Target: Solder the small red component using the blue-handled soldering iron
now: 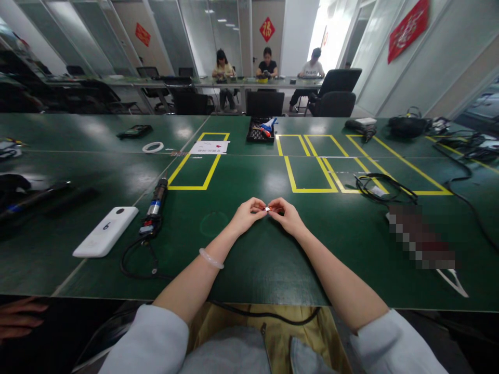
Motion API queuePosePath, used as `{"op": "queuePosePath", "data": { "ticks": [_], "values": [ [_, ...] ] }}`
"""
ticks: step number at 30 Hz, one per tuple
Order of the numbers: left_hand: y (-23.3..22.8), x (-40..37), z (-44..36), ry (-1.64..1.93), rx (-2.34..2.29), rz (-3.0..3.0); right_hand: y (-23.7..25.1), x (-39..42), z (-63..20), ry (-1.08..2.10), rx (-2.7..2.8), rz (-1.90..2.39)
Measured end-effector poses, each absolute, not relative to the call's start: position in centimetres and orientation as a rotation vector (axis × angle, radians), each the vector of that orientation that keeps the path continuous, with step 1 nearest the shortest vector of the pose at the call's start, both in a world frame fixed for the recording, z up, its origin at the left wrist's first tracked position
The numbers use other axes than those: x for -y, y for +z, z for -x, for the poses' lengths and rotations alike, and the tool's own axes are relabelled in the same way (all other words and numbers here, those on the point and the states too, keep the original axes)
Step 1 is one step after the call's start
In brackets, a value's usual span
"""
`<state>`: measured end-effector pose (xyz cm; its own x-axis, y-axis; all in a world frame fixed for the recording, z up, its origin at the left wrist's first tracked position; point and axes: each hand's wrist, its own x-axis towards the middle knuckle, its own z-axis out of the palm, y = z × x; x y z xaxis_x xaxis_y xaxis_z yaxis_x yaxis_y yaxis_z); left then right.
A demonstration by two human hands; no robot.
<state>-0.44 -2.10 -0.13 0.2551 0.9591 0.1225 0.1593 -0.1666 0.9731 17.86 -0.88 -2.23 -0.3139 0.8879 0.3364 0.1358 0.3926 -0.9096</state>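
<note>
Over the middle of the green table, my left hand (250,214) and my right hand (286,214) meet fingertip to fingertip. Between them is a tiny part (267,209), whitish with some orange-red beside it, too small to name. Both hands are closed in a pinch, thumbs against forefingers, and each appears to grip one side of this part. A pale bracelet (211,258) circles my left wrist. To the left lies an electric screwdriver (156,202) with its black cable, apart from my hands.
A white device (106,232) marked 6 lies left. Beyond my hands are a black tray (260,130) of small items, a paper sheet (209,147) and a tape roll (153,147). Coiled cable (384,188) lies right. Several people sit at a far table; a co-worker's hand (21,318) shows lower left.
</note>
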Motion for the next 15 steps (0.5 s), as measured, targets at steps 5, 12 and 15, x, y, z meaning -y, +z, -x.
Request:
{"op": "queuePosePath", "data": {
  "ticks": [5, 12, 15],
  "values": [
    [0.0, 2.2, 0.4, 1.004, -1.045, -1.409, -2.0, 1.0, -17.9, 0.951, 1.754, 0.922],
    [0.1, 2.3, 0.2, 1.008, -1.019, -1.316, -1.5, 1.5, -17.9, 0.870, 1.825, 0.942],
    [0.0, 2.3, 0.2, 1.018, -1.030, -1.293, -1.2, 1.6, -17.9, 0.851, 1.854, 0.953]
  ]
}}
